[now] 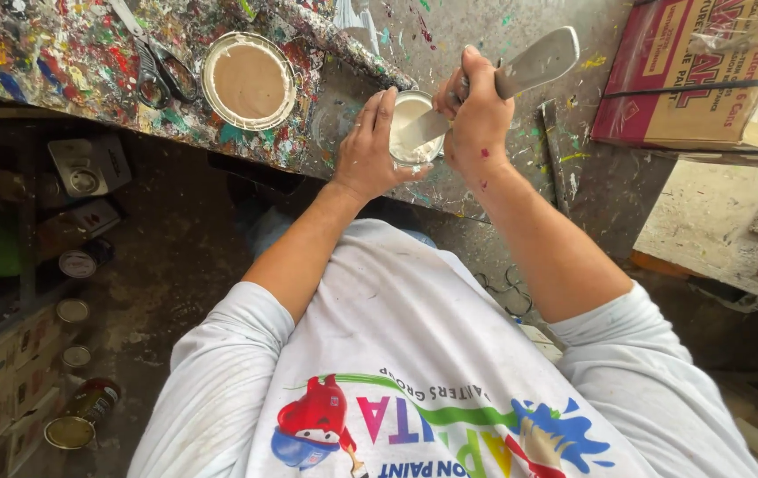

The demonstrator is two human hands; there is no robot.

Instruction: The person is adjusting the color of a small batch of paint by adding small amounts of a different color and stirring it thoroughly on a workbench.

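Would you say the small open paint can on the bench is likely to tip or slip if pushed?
Probably tippy: the small paint can sits near the bench edge, and the left hand steadies it. Likely slippery, since pale paint coats its rim.

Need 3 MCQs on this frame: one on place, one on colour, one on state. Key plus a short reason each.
1. Where does the loose round lid lie?
A. On the paint-spattered bench, beside the small can on the left-hand side
B. On the floor
C. On the cardboard box

2. What colour is the paint in the small can?
A. Red
B. Off-white
C. Green

3. What is the right hand doing?
A. Resting empty on the bench
B. Lifting the lid
C. Gripping a flat stir stick whose end is in the can

Key: 1 A, the lid sits on the bench to the can's left. 2 B, the can shows pale cream paint. 3 C, the fist wraps the stick; the left hand steadies the can.
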